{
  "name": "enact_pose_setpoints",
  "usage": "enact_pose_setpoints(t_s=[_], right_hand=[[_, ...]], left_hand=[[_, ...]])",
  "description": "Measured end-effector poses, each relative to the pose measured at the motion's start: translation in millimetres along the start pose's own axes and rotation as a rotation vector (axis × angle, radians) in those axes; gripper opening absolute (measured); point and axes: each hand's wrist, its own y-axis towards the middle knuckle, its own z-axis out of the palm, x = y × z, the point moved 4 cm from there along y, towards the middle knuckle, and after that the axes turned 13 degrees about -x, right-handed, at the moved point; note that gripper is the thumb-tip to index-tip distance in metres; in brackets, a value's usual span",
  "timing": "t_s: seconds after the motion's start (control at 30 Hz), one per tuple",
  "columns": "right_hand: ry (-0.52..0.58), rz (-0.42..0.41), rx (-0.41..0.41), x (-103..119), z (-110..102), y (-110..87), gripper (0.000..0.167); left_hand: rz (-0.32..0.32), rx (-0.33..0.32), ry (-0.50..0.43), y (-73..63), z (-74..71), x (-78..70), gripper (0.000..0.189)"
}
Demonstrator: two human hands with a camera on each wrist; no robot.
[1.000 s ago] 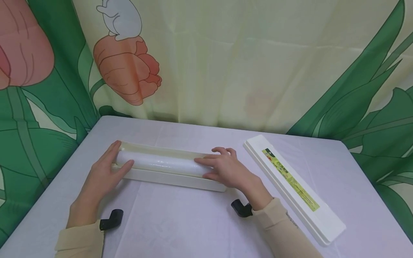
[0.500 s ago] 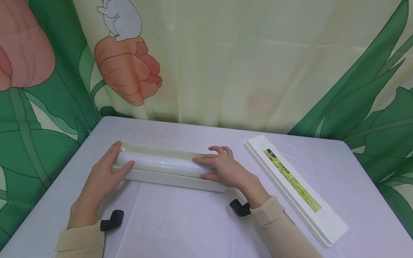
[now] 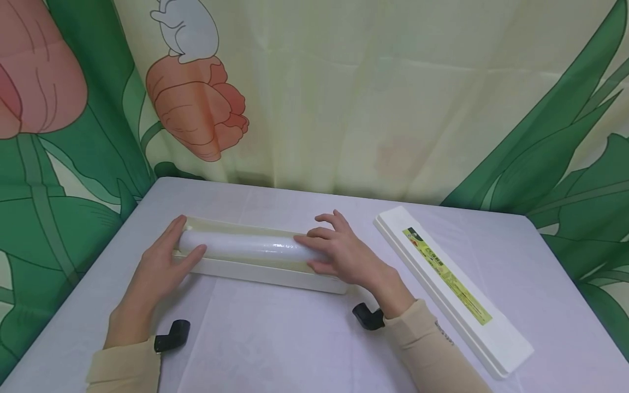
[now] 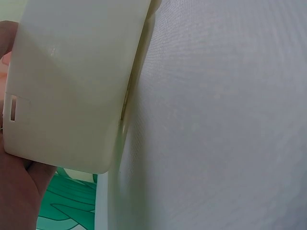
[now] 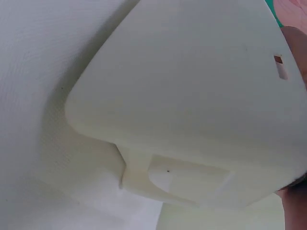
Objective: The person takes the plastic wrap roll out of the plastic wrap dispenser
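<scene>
A long white box [image 3: 265, 277] lies across the table with its top uncovered. Inside it is a shiny, clear-whitish roll of plastic wrap [image 3: 241, 244]. My left hand [image 3: 159, 256] grips the box's left end, thumb over the near edge and fingers at the far side. At the right end my right hand [image 3: 351, 254] holds the roll between thumb and index finger, with the other fingers raised behind. My right hand hides the roll's right end. Both wrist views show the box's smooth outer wall, the left wrist view [image 4: 72, 86] and right wrist view close up.
A long white lid [image 3: 452, 289] with a yellow-green label lies slanted on the table to the right of the box. A white cloth covers the table [image 3: 265, 338]. Behind it hangs a printed curtain [image 3: 334, 109]. Black mounts [image 3: 173, 335] stick out from both sleeves.
The roll's right part has shifted up and away from the box's near wall, with the right hand moving slightly along. The left hand keeps its place on the box.
</scene>
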Motion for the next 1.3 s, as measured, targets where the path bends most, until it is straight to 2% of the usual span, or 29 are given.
enact_pose_setpoints(t_s=[0.47, 0.87, 1.3], right_hand=[[-0.087, -0.130, -0.110, 6, -18, -6.7, 0.048], [-0.158, -0.166, -0.195, 8, -33, -12.9, 0.050], [-0.210, -0.173, -0.216, 14, -40, -17.6, 0.051]], left_hand=[[0.015, 0.001, -0.012, -0.1, -0.5, 0.0, 0.084], [0.017, -0.020, -0.022, 0.0, -0.9, 0.2, 0.082], [-0.013, -0.001, 0.003, -0.1, -0.8, -0.5, 0.085]])
